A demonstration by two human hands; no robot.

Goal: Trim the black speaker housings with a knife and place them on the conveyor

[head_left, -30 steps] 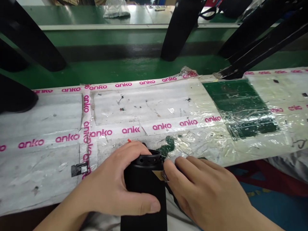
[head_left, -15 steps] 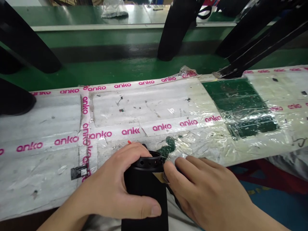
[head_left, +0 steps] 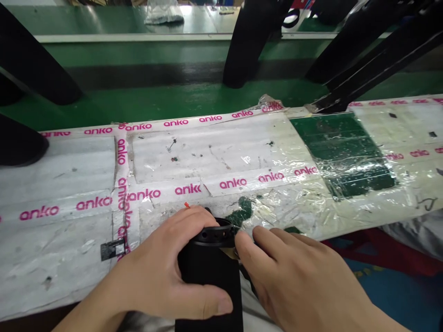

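Note:
A black tube [head_left: 211,286] stands close to me at the near edge of the table, tilted slightly towards me. Around its upper end sits a black ring [head_left: 216,234] with small round holes in its side. My left hand [head_left: 180,267] wraps the tube from the left, thumb across its front and fingers over the ring. At the ring's right side my right hand [head_left: 287,272] is closed on a utility knife [head_left: 231,252]. Only its thin flat blade shows clearly, lying against the tube just under the ring; the palm hides most of the handle.
The worktable [head_left: 207,152] is covered with white sheeting, clear film and pink-lettered tape. Beyond it runs a green conveyor [head_left: 166,97] with several large black tubes [head_left: 245,50] leaning over it. A clear plastic bag [head_left: 164,13] lies on the far ledge.
The blade has slid slightly up and in against the ring's lower edge, showing less of itself. My right hand has turned a little. The left hand keeps its hold.

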